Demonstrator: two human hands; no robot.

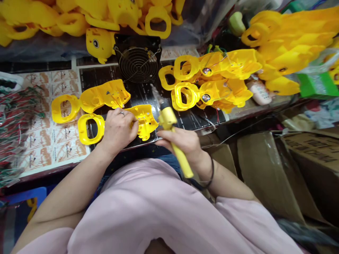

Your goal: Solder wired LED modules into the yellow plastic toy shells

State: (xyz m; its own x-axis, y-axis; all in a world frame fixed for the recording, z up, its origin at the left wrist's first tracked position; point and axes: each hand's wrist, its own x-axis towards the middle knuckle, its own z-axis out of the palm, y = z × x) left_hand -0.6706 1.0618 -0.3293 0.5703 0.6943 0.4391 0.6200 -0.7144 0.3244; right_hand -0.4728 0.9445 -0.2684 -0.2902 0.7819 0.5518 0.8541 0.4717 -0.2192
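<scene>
My left hand (119, 130) rests with curled fingers on a yellow plastic shell (143, 121) with a ring handle, lying open side up at the table's front edge. It pinches something small that I cannot make out. My right hand (182, 143) grips a yellow-handled soldering iron (169, 123), its metal tip pointing up and away beside the shell. A second yellow shell (103, 95) lies just behind the first.
A black fan (137, 60) stands behind the work spot. Wired yellow shells (212, 81) are stacked to the right, more yellow parts (291, 38) piled at the back. A bag of red and green wires (16, 116) lies left. Cardboard boxes (291, 169) stand to the right.
</scene>
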